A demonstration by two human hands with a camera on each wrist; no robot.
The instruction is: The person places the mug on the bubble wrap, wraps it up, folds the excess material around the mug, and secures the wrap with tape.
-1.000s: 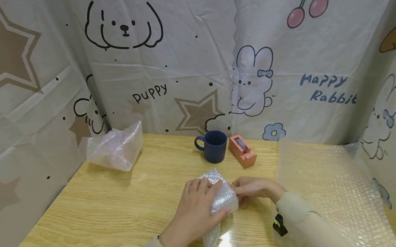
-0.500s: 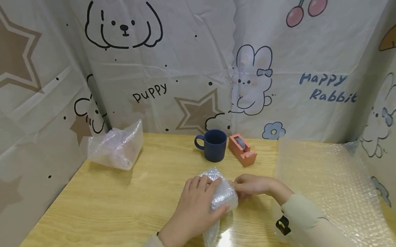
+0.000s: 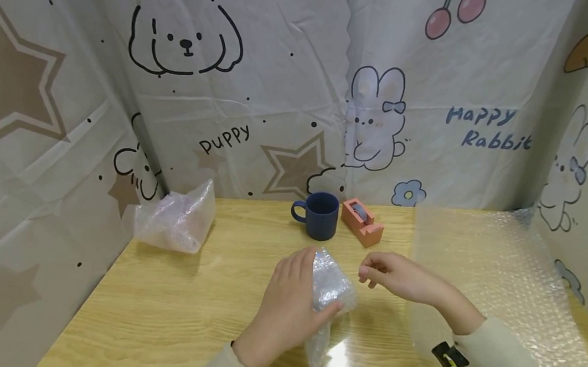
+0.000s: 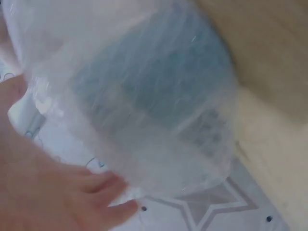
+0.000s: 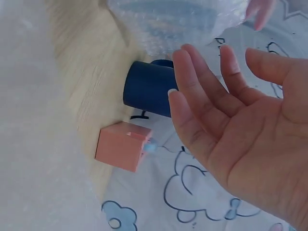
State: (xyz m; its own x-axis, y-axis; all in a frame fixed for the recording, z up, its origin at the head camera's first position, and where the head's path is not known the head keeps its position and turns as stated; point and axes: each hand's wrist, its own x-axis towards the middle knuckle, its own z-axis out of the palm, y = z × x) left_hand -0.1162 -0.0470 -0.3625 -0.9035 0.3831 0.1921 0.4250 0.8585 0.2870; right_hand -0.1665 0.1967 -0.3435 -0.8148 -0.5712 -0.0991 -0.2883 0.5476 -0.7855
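My left hand (image 3: 288, 308) grips a bubble-wrapped bundle (image 3: 331, 284) from its left side, with the thumb along the near side. A loose tail of wrap hangs from the bundle toward me. Through the plastic in the left wrist view, a blue shape shows inside the bundle (image 4: 159, 72); its kind cannot be made out. My right hand (image 3: 404, 277) is just right of the bundle, apart from it and holding nothing. The right wrist view has the right hand (image 5: 240, 120) with loosely bent fingers, a gap between them and the wrap.
Behind the bundle stand a dark blue mug (image 3: 322, 216) and a coral tape dispenser (image 3: 362, 223). A bubble-wrap sheet (image 3: 483, 273) covers the table's right side. Another wrapped package (image 3: 176, 220) sits at the back left. Printed cloth (image 3: 269, 85) encloses the wooden table (image 3: 181, 322).
My right hand has let go of the bundle's right side and drawn back to the right. The left hand keeps its hold, its fingers now closer together along the bundle's left side.
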